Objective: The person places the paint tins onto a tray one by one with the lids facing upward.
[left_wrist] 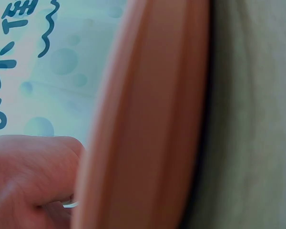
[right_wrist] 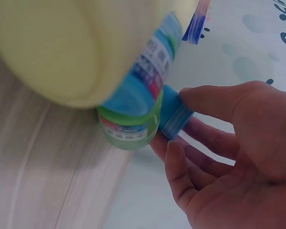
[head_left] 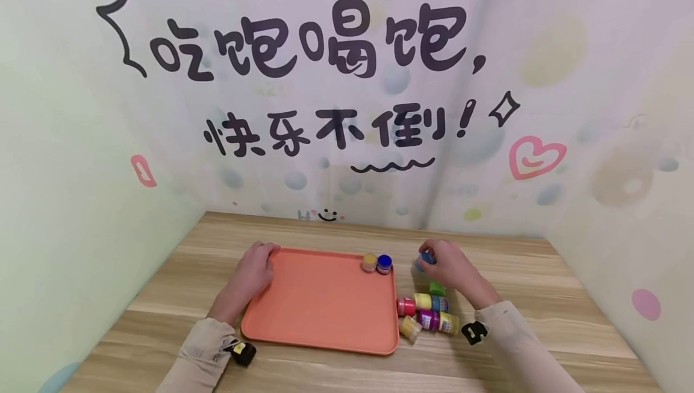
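An orange-pink rectangular tray [head_left: 320, 302] lies on the table. My left hand [head_left: 253, 269] grips its back left corner, fingers at the rim; the left wrist view shows the tray's side [left_wrist: 148, 119] close up beside the hand [left_wrist: 33, 181]. To the right of the tray, my right hand [head_left: 449, 265] pinches a small light-blue paint jar [right_wrist: 175, 114] between thumb and fingers. Right by it is a green-lidded jar [head_left: 437, 288]. Two jars stand side by side in the tray's back right corner: one ochre-lidded [head_left: 370, 263], one dark blue [head_left: 384, 263].
Several paint jars lie on their sides against the tray's right edge, among them a red one [head_left: 406, 306], a purple one [head_left: 429, 320] and a tan one [head_left: 410, 328]. Behind the wooden table [head_left: 461, 369] hangs a printed wall sheet [head_left: 347, 194].
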The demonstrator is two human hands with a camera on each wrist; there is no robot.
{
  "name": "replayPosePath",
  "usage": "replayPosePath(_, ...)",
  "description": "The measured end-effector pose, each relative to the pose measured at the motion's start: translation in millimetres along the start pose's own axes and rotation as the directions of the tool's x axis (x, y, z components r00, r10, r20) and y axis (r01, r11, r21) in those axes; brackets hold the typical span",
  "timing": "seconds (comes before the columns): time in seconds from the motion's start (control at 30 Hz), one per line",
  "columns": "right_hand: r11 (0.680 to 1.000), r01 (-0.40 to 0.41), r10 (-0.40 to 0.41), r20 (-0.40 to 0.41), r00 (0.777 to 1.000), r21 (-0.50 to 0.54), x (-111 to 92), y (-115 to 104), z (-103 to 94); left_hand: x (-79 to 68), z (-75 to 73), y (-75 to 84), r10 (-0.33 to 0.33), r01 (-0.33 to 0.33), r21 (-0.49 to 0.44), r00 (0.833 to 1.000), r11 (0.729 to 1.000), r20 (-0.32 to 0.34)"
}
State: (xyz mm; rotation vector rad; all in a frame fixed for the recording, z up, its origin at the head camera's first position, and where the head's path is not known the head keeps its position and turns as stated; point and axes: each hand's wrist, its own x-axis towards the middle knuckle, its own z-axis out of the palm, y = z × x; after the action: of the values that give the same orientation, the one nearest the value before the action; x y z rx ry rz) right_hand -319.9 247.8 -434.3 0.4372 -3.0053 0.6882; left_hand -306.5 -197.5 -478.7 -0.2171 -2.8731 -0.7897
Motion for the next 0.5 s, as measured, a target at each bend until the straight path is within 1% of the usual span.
replayPosePath(0.3,0.999,0.032,-0.032,0.002,0.999,-0.001,1.4,-3.0,-1.3,1.3,-1.1,0.4,-0.006,0.006,-0.006,1.0,1.0,0.002)
replayPosePath(0.5,0.999,0.042,-0.042,-0.002,0.999,0.033,1.2,-8.5,-3.2,1.6,-1.7,2.4,-0.003,0.003,-0.005,1.0,1.0,-0.002)
